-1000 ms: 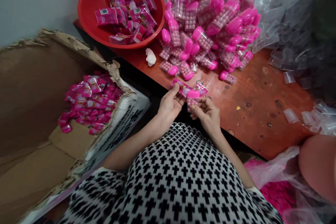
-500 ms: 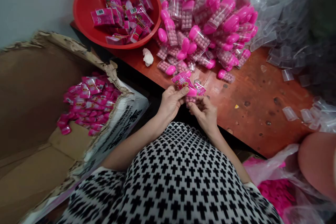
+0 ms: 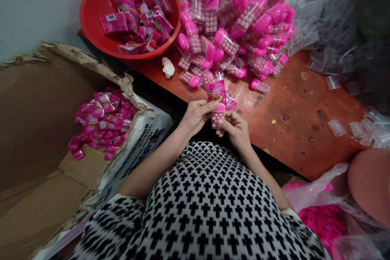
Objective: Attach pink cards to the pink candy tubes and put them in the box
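My left hand (image 3: 196, 115) pinches a pink printed wrapper (image 3: 215, 91) and holds it upright over the pink cap of a small clear tube of pink candy balls (image 3: 217, 118). My right hand (image 3: 236, 128) grips that tube from below and the right. Both hands are close together at the near edge of the reddish wooden table (image 3: 289, 126). A second pink wrapper (image 3: 231, 103) lies on the table just behind my right hand.
A big heap of pink-capped candy tubes (image 3: 234, 28) fills the table's far side. A red bowl (image 3: 94, 28) of pink wrappers sits at the back left. A torn cardboard box (image 3: 48, 130) with wrapped packs stands on my left. Clear empty tubes (image 3: 335, 65) lie at right.
My left hand has swung the wrapper from lying flat to upright over the tube's cap. My right hand has shifted slightly left with the tube.
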